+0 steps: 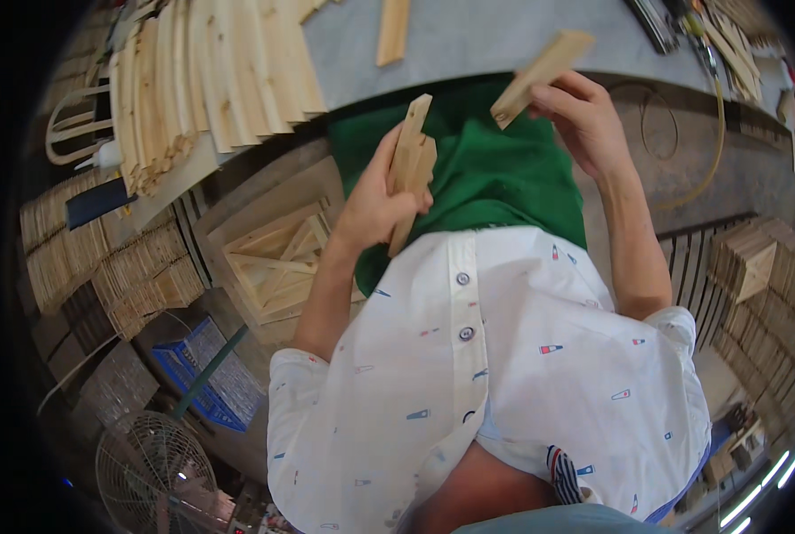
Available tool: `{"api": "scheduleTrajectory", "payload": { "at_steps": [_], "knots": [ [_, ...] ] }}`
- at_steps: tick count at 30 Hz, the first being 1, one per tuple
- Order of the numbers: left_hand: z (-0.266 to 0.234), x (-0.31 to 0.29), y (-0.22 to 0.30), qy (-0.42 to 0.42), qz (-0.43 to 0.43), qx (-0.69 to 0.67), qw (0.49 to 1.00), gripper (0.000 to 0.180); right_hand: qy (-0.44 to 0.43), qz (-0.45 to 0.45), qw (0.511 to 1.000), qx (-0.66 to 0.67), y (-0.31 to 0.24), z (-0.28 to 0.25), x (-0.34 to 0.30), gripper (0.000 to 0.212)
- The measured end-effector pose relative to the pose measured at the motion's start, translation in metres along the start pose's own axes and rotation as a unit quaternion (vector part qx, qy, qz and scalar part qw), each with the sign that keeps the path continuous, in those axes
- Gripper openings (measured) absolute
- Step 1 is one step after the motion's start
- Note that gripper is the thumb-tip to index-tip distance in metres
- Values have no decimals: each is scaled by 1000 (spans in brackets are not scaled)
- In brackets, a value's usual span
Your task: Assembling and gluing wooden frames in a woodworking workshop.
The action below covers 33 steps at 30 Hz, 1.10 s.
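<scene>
Head view: left hand, fingers grasping wooden pieces above green cloth; right hand, fingers gripping one tilted wooden strip by the counter; boards lie upper left.

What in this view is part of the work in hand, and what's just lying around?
In hand:
- wooden pieces in the left hand
- single wooden block in the right hand
- probably the grey table as work surface

Apparently just around:
- standing fan
- blue crate
- yellowish hose

Unclear: wood strips on the table.
</scene>
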<state>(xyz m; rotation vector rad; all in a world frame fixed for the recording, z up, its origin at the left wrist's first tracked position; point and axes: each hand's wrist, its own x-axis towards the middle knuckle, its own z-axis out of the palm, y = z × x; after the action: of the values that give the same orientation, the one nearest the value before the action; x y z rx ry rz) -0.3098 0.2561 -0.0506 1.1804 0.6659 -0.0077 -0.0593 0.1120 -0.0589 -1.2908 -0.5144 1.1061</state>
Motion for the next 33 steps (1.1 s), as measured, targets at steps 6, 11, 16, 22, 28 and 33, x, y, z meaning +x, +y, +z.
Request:
{"api": "scheduleTrajectory", "payload": {
  "at_steps": [6,11,16,22,28,33],
  "knots": [
    [-1,30,70,219,122,189,950,79,-10,-19,1000,10,-35,5,31,34],
    [-18,88,86,307,241,418,820,79,-23,-9,997,74,-45,35,55,30],
    [-6,104,102,295,125,510,798,77,3,-21,998,-62,-26,33,76,40],
    [-1,97,109,311,61,434,843,71,3,-27,999,-30,-25,36,78,48],
    [-16,67,83,337,143,295,883,63,-8,14,989,-147,-40,49,76,36],
    [-19,63,66,366,122,301,872,61,-25,-19,991,-131,-29,60,85,33]
  ]
}}
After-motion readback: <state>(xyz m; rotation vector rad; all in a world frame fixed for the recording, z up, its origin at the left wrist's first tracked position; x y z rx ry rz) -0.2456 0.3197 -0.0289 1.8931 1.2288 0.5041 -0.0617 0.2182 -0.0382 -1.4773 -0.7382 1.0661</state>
